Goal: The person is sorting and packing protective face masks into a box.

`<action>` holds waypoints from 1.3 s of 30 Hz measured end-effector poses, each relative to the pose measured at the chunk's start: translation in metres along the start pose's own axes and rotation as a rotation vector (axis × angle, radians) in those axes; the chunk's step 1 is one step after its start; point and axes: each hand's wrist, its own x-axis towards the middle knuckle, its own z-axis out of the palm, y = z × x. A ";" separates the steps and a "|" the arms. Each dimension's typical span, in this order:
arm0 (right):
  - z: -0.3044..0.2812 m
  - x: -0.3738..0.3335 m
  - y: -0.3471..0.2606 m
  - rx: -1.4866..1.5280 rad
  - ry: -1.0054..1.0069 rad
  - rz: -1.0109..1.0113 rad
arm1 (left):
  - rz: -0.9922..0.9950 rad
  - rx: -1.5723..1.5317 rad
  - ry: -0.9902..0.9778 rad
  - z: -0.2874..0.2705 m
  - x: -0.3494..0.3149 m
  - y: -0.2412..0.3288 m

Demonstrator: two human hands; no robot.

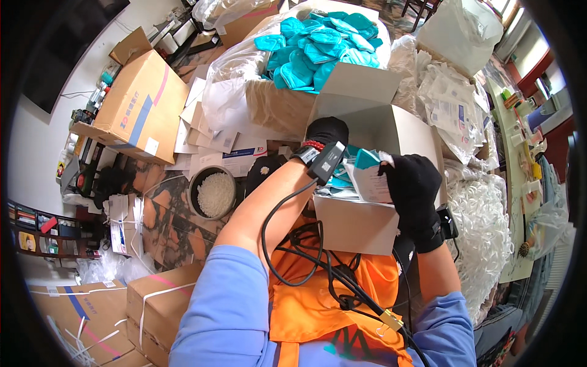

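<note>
An open white carton (356, 226) stands in front of my body with its flaps up. Inside it are several flat, clear-and-white packets (341, 183) with teal contents. My right hand (416, 192), in a black glove, pinches the upper corner of one white packet (371, 182) with a teal piece at its top, at the carton's right side. At the carton's left side is my left hand (328, 131), also black-gloved; its fingers are bent down and mostly hidden. Beyond the carton, a heap of teal folded masks (327, 52) fills a plastic-lined cardboard box (275, 107).
A round pot of white pellets or strips (214, 193) sits on the floor at left. Brown cartons (137, 107) stand farther left. To the right are a pile of white straps (480, 226) and bags of flat packets (451, 113). Black cables (306, 269) hang across my orange apron.
</note>
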 end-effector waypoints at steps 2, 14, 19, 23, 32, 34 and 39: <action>0.003 0.008 0.005 0.001 0.005 0.038 | 0.020 -0.099 -0.028 -0.007 0.000 -0.002; 0.012 0.008 0.039 0.309 0.011 0.236 | 0.228 -1.097 -0.116 -0.071 -0.044 0.016; -0.022 -0.007 0.065 0.550 -0.579 0.674 | -0.011 -1.297 0.175 -0.045 -0.024 -0.006; -0.053 -0.031 0.104 0.763 -0.349 0.898 | -0.147 -1.053 0.335 -0.035 -0.012 -0.019; -0.099 -0.035 0.279 0.718 0.098 0.842 | -0.144 -0.487 0.380 -0.036 -0.008 -0.004; -0.095 -0.025 0.333 0.483 0.066 1.025 | -0.172 -0.436 0.348 -0.038 -0.008 -0.004; -0.081 -0.021 0.403 0.059 -0.085 0.696 | 0.126 -0.310 0.376 -0.037 -0.020 -0.001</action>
